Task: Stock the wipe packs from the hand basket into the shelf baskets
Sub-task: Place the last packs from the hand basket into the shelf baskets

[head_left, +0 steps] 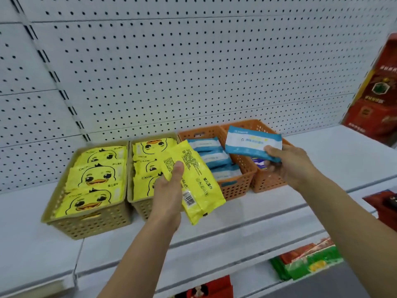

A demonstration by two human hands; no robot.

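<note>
Yellow duck-print packs lie stacked face up in the left tan basket, and more of the same fill the second tan basket just beside it on the white shelf. To the right, touching side by side, stand two orange baskets: the nearer orange basket holds a row of blue packs, and the far orange basket shows only a glimpse of something blue and white inside. The left hand grips a yellow pack with the thumb on top, its printed back and barcode facing up, tilted over the gap between the second tan basket and the nearer orange basket. The right hand pinches a blue pack by its lower right corner, holding it in the air above the far orange basket. Behind the baskets rises a white pegboard; red boxes stand at the shelf's right end.
</note>
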